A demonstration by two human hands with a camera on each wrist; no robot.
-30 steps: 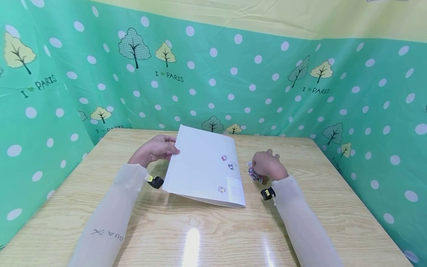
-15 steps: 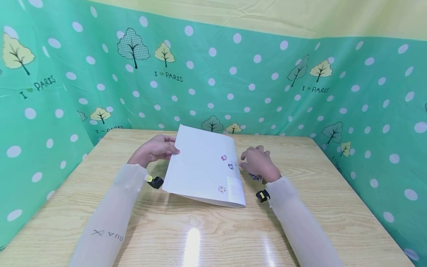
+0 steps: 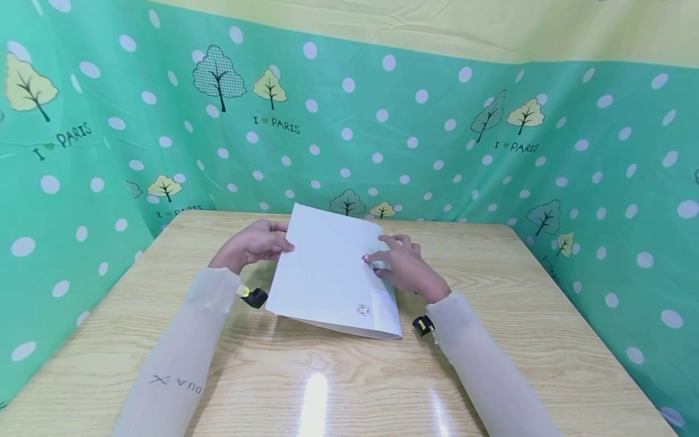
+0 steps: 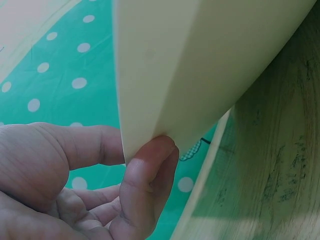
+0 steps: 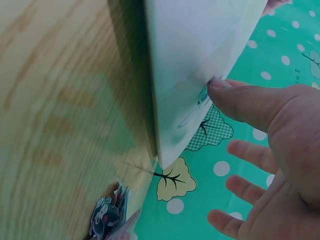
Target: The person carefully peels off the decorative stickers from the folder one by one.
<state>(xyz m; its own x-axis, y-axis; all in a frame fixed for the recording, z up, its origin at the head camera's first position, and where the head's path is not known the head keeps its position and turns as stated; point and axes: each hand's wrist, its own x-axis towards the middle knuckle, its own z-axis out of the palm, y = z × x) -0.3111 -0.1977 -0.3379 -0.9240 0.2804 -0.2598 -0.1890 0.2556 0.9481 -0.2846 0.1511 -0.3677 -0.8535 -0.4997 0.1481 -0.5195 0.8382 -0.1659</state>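
Note:
A white folder [image 3: 327, 267] is tilted up off the wooden table on its left side, with its right edge bent down. My left hand [image 3: 258, 246] pinches its left edge between thumb and fingers, as the left wrist view shows. Small cartoon stickers lie on the cover, one of them a yellowish sticker [image 3: 363, 310] near the bottom. My right hand [image 3: 406, 267] reaches over the right edge with spread fingers. Its index fingertip touches a pink sticker [image 3: 365, 258]. In the right wrist view the thumb presses on a bluish sticker [image 5: 203, 94].
Loose cut-out stickers [image 5: 107, 215] lie on the wooden table [image 3: 491, 291] beneath the right hand, mostly hidden in the head view. A green dotted cloth [image 3: 349, 121] hangs behind and on both sides. Light glares on the table's front.
My right hand has moved left from the loose stickers onto the folder's right part, its fingers unfolding from a curl. My left hand and the folder have stayed put.

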